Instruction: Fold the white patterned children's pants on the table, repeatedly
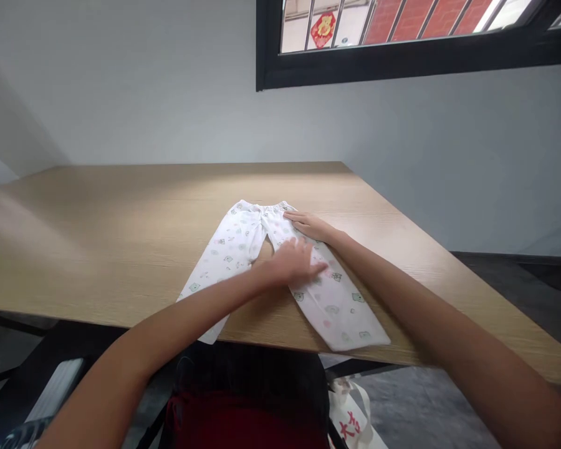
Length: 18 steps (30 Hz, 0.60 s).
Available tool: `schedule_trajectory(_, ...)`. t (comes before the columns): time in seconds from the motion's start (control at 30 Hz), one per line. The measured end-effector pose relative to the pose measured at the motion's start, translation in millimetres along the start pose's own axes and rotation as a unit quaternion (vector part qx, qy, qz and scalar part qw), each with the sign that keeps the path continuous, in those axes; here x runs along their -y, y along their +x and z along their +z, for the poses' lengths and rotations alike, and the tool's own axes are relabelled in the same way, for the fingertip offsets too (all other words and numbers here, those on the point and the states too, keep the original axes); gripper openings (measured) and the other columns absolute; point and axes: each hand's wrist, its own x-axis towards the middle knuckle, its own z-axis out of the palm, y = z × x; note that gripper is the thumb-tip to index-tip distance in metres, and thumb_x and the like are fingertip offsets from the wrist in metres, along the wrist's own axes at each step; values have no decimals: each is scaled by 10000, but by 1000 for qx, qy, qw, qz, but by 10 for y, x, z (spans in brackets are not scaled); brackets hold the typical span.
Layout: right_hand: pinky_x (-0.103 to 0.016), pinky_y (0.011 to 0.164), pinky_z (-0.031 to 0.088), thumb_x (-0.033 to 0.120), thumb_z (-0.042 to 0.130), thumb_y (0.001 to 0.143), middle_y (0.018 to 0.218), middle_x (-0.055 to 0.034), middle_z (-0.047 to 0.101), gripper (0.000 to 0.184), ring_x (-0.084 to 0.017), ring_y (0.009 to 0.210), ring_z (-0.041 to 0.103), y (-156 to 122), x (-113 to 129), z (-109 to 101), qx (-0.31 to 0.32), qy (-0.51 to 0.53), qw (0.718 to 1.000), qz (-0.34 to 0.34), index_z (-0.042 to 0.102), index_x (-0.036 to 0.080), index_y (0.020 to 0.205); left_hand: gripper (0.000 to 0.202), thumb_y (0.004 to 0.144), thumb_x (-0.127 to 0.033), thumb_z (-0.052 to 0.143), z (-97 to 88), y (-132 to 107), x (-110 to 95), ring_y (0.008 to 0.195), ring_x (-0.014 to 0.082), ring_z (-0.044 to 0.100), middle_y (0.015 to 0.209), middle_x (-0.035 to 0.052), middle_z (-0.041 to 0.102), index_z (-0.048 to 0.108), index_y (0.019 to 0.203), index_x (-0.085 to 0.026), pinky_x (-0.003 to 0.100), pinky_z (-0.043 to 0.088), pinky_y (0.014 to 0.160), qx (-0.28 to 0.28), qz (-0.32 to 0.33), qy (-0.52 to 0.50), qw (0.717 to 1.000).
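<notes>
White printed trousers (234, 244) lie spread on the wooden table, waistband toward the back wall and legs toward me. The cuffs reach the table's front edge. My left hand (293, 260) crosses over to the right trouser leg, its fingers apart and slightly blurred; whether it presses on the cloth or hovers just above I cannot tell. Higher up, near the waistband, my right hand (308, 226) lies flat on the outer side of that same leg, fingers stretched out. Neither hand grips the fabric.
The wooden table (121, 237) extends far to the left and ends at a slanted right edge. Behind it is a grey wall with a dark-framed window (402, 59). Below the front edge stands a white bag (350, 415) with red lettering.
</notes>
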Motion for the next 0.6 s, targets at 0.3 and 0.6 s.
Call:
schedule_trajectory(0.3,-414,1033,281,217,361,902,1369,-70,408,387,-249,1250,364,157,-81,90,-47,-40,998,15,531,165,1246,472,923,-414,327,454,-1219,-682,1224,232,412,1345,118,442,436,1254,-96,337,263,1066,-134,202,-57,969)
schedule_trajectory(0.6,-231,490,380,194,376,868,647,-47,637,235,-123,491,504,38,144,-175,-166,203,921,287,603,135,871,286,897,-343,374,547,-548,-903,680,201,522,825,68,508,490,1157,-314,302,411,564,-207,137,37,968)
